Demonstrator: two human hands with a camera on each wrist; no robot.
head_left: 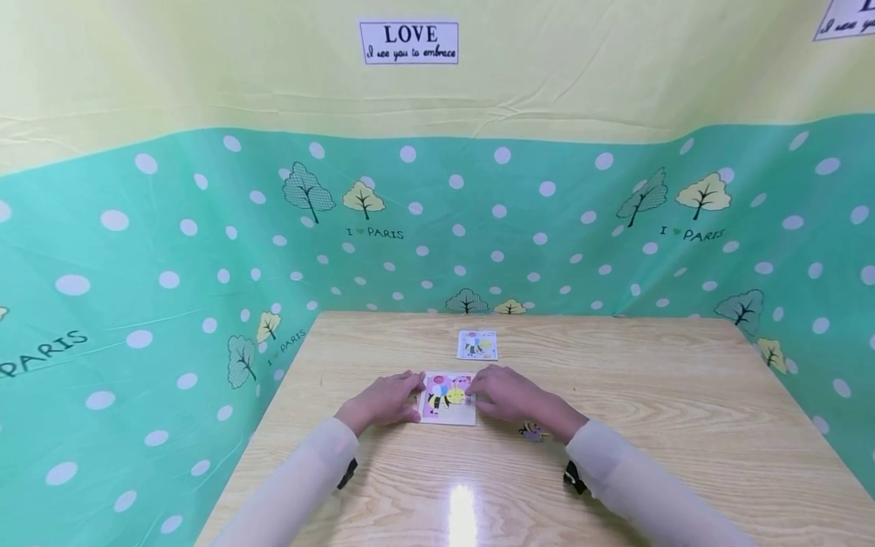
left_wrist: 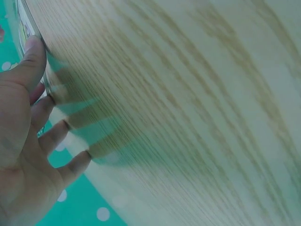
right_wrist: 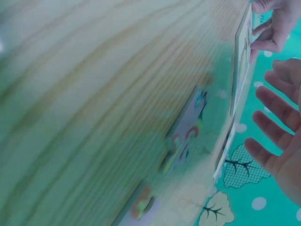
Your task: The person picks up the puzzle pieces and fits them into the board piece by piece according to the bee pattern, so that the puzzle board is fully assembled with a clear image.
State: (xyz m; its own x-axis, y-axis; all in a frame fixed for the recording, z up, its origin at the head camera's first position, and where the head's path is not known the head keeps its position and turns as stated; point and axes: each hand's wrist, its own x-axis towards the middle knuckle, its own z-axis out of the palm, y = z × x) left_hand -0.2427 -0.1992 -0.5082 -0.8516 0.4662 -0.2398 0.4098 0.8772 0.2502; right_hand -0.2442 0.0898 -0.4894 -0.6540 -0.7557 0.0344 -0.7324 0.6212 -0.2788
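A square bee puzzle board (head_left: 447, 410) lies flat on the table, its picture partly filled and its lower right part bare. My left hand (head_left: 388, 398) holds the board's left edge, thumb near the lower corner and a finger at the upper one. In the left wrist view the other fingers of the left hand (left_wrist: 37, 136) spread down to the tabletop. Over the board's right edge, my right hand (head_left: 509, 391) pinches a small violet puzzle piece (head_left: 468, 399), mostly hidden by the fingers. In the right wrist view the right hand's (right_wrist: 282, 122) outer fingers are spread and fairly straight.
A bee picture card (head_left: 477, 345) lies behind the board. Beneath my right wrist is a loose puzzle piece (head_left: 532, 431); the right wrist view shows another loose piece (right_wrist: 136, 207) nearer. The wooden table (head_left: 649, 395) meets a green dotted cloth (head_left: 499, 251) at the back and sides.
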